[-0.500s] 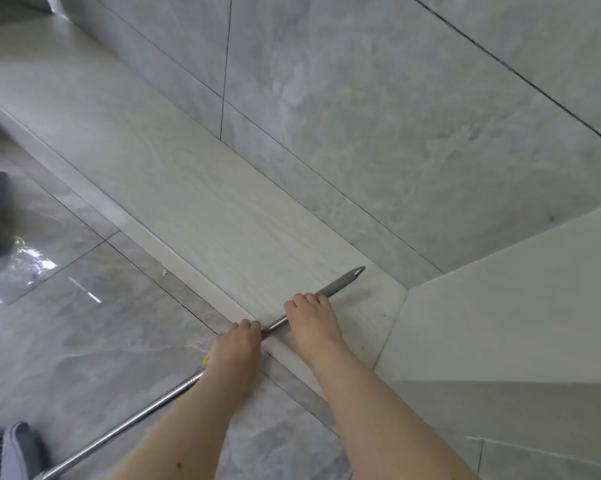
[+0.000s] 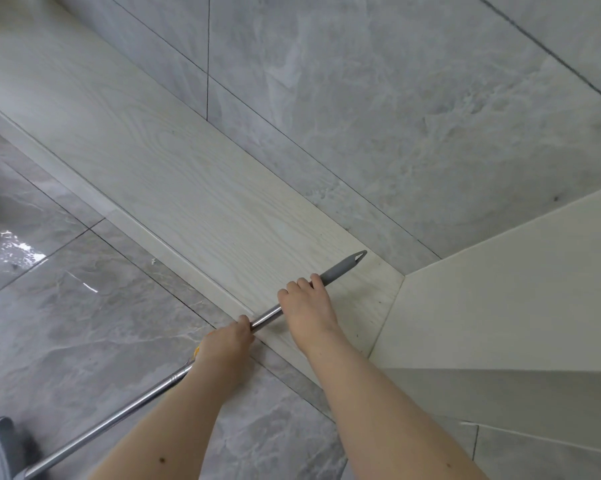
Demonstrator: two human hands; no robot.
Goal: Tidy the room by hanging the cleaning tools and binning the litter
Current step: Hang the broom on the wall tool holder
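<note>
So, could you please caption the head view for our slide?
Both hands, left and right, grip a broom's metal handle above a grey tiled floor.

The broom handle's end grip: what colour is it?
Grey, on the end grip, clearest in the head view.
</note>
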